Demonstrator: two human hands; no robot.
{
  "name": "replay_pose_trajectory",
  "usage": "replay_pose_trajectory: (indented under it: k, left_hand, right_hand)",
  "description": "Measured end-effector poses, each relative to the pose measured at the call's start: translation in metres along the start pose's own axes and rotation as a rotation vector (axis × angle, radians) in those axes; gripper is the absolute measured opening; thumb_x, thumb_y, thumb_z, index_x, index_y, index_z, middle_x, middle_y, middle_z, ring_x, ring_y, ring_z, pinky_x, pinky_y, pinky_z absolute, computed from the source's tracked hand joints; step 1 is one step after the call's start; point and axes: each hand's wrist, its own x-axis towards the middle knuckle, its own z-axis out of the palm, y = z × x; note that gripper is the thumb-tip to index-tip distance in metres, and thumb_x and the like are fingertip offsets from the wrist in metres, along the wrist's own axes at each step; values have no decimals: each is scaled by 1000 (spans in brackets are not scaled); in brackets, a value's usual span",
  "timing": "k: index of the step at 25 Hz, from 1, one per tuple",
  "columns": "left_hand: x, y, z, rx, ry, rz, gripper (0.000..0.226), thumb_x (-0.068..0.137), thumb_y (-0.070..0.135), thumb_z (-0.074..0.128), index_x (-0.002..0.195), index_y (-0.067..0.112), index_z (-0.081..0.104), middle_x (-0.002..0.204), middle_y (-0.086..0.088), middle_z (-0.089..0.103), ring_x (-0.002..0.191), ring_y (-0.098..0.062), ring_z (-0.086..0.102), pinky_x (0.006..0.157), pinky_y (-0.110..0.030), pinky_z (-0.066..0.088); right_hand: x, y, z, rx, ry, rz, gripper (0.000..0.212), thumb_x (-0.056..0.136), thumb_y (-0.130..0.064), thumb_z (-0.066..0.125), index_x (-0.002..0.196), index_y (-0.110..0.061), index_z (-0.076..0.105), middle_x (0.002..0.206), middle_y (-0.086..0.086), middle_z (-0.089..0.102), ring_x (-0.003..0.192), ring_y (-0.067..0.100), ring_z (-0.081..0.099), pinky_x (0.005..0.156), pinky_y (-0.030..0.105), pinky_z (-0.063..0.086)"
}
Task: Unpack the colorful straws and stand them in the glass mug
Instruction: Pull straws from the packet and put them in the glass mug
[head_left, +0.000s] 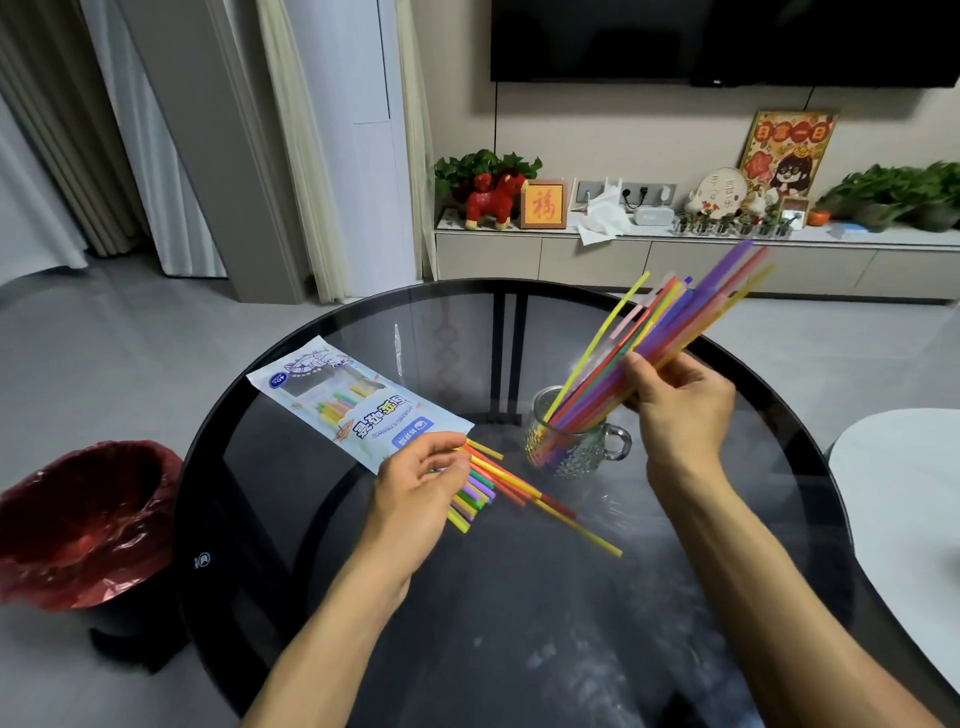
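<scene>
**Glass mug receiving a fanned bundle of straws**

Glass, dark and round, forms the counter (519, 597) on which all task items lie. The right hand (680, 410) has its grip closed around a bundle of colorful straws (670, 332); below the grip their lower ends sit inside the glass mug (566, 441), and above it they fan out, tilted up and to the right. The mug stands upright just left of this grip, its handle turned toward the wrist.

The left hand (421, 488) pinches a second group of loose straws (498, 483) with curled fingertips; beyond the grip these lie on the counter, pointing right and toward the viewer, the longest yellow one reaching farthest. Directly behind this grip lies the straw package (353, 400), white and blue, touching the fingers at its near end. Its print reads upside down: "HYGIENIC STRAWS", large Chinese characters, and a round blue badge marked "40". A few straws show through its window.

Left of the counter, on the floor, stands a bin lined with a red bag (88, 519).
</scene>
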Motion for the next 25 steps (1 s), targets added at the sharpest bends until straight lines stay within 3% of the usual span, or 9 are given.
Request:
replay_pose_trajectory:
  k: [4, 7, 12, 14, 16, 18, 20, 22, 25]
  left_hand:
    - [0, -1, 2, 2, -3, 8, 16, 89, 13, 65, 95, 26, 71, 99, -2, 73, 90, -14, 70, 80, -30, 56]
    - [0, -1, 2, 3, 5, 29, 15, 89, 12, 65, 94, 25, 72, 96, 0, 74, 86, -12, 70, 74, -25, 56]
    - [-1, -3, 1, 308, 16, 145, 18, 89, 14, 61, 97, 28, 68, 93, 16, 69, 88, -3, 65, 65, -5, 47]
    - [-1, -7, 2, 538, 17, 270, 20, 89, 15, 58, 103, 27, 65, 99, 19, 66, 96, -4, 60, 71, -9, 43]
    - [4, -19, 2, 819, 8, 373, 33, 91, 22, 56, 123, 25, 58, 130, 6, 57, 122, -17, 48, 94, -19, 38]
    - [7, -30, 1, 1037, -60, 304, 51, 93, 36, 50, 143, 27, 38, 157, -2, 28, 145, -25, 21, 115, -37, 27]
    - [6, -33, 0, 1137, -171, 205, 59, 95, 46, 44, 148, 31, 26, 162, -1, 14, 149, -24, 9, 117, -45, 23]
    - [2, -32, -2, 1162, -224, 197, 57, 95, 48, 43, 147, 32, 29, 159, 4, 21, 146, -21, 14, 113, -43, 32]
    - [-5, -25, -4, 1178, -247, 266, 47, 93, 48, 46, 139, 33, 44, 148, 11, 38, 137, -16, 27, 104, -40, 42]
  right_hand:
    - [-1, 12, 5, -108, -13, 87, 9, 86, -11, 71, 79, -14, 77, 74, 4, 74, 68, 19, 70, 70, 39, 63]
    - [-6, 14, 1, -250, -26, 33, 7, 83, -22, 75, 79, -16, 78, 69, -2, 75, 65, 17, 74, 67, 39, 63]
    - [-6, 6, -14, -584, -86, -28, 41, 80, -50, 73, 60, -14, 72, 53, 2, 69, 49, 20, 69, 60, 44, 62]
    - [-11, 3, -20, -693, -168, 48, 50, 80, -57, 68, 57, -13, 71, 52, 3, 70, 46, 19, 69, 58, 41, 62]
    - [-14, -2, -30, -799, -259, 106, 48, 84, -53, 66, 60, -12, 72, 54, 2, 71, 47, 19, 69, 56, 39, 63]
    - [-19, -3, -39, -930, -429, 140, 39, 86, -46, 66, 67, -13, 72, 60, 2, 72, 52, 20, 70, 55, 39, 62]
    - [-29, -1, -39, -1067, -636, 161, 37, 83, -47, 66, 71, -13, 71, 65, 4, 72, 56, 22, 70, 58, 41, 62]
    - [-44, 9, -29, -1149, -780, 145, 39, 81, -54, 65, 75, -15, 68, 69, 4, 69, 62, 23, 68, 62, 41, 60]
    - [-67, 26, -9, -1248, -747, -49, 38, 83, -58, 59, 93, -21, 63, 92, 4, 69, 88, 29, 65, 66, 35, 47]
